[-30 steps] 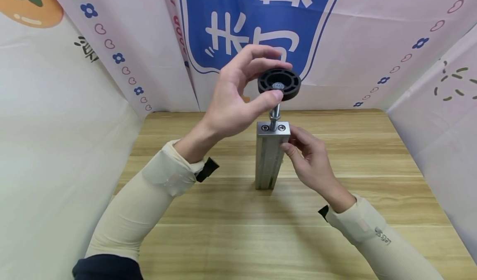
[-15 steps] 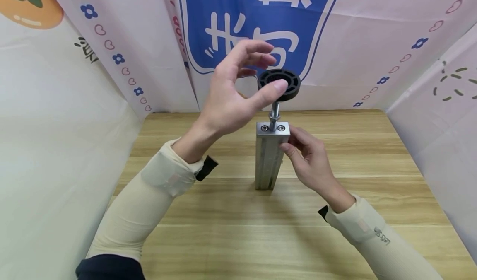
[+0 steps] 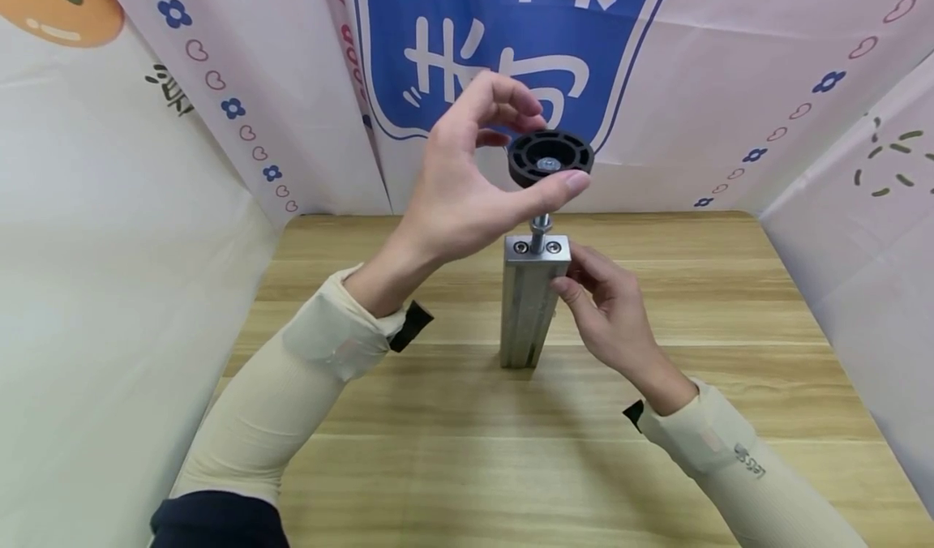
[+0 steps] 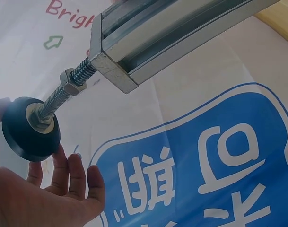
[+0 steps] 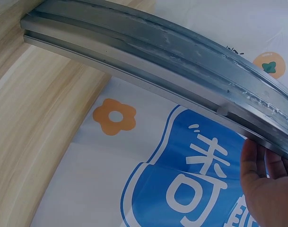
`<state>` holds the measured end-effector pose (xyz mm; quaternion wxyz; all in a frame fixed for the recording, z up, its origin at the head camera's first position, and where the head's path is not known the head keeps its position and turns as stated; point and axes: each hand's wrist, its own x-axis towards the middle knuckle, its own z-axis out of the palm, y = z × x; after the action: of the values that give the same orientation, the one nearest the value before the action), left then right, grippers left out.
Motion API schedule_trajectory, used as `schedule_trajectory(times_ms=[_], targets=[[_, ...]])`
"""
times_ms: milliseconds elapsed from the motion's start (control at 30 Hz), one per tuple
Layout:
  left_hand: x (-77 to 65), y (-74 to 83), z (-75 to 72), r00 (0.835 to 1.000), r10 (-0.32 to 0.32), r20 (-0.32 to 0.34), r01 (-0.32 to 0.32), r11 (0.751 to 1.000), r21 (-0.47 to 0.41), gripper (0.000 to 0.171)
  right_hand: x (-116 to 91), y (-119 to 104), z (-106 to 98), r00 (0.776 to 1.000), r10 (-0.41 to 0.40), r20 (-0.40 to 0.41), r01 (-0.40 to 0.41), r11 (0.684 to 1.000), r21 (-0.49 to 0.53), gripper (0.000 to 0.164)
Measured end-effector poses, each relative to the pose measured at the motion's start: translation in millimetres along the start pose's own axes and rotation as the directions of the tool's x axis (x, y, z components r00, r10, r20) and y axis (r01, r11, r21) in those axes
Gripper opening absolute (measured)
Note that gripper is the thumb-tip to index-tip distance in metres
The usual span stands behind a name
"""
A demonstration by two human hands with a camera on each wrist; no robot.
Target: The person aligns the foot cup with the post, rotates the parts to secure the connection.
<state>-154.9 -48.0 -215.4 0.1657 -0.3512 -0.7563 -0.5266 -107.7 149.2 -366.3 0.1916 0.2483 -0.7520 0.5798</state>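
Note:
An aluminium extrusion profile [image 3: 527, 309] stands upright on the table, its end plate with two bolts facing up. From that plate rises a threaded levelling foot [image 3: 549, 159] with a round black base on top; a hex nut [image 4: 73, 81] sits partway along its stud. My left hand [image 3: 467, 179] holds the black base at its rim, thumb along the near side and fingers curled at the far left. In the left wrist view a fingertip meets the base's edge. With thumb and fingers, my right hand [image 3: 609, 309] grips the profile's right side just below the end plate.
The wood-grain table [image 3: 409, 451] carries the profile near its middle. Behind it hangs a printed cloth backdrop with a blue sign [image 3: 503, 37], and white cloth walls [image 3: 109, 232] stand along both sides.
My left thumb has swept rightward across the black base to its near right rim, while the left fingers moved off the far rim and back toward it. The right hand keeps its grip.

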Motion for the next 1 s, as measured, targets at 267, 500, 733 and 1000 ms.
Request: schedule_trajectory(times_ms=[267, 500, 733, 1000], targets=[[0.7, -0.1, -2.4, 1.000, 0.012, 0.017, -0.010, 0.997, -0.079, 0.053, 2.3, -1.1, -0.2, 1.000, -0.010, 0.003, 0.010, 1.000, 0.000, 0.045], [-0.4, -1.0, -3.0, 0.994, 0.017, 0.107, 0.007, 0.975, -0.220, 0.052, 1.6, -0.5, 0.2, 1.000, -0.022, 0.000, 0.022, 1.000, 0.019, 0.042], [1.4, 2.4, -3.6, 0.983, 0.010, 0.184, 0.044, 0.956, -0.290, 0.055, 2.2, -0.2, -0.3, 1.000, -0.018, -0.001, 0.018, 1.000, 0.002, 0.046], [0.8, 3.4, -2.4, 0.991, -0.021, 0.135, 0.032, 0.996, -0.078, 0.066, 1.0, 0.5, -0.3, 1.000, -0.027, -0.001, 0.027, 1.000, 0.013, 0.043]])
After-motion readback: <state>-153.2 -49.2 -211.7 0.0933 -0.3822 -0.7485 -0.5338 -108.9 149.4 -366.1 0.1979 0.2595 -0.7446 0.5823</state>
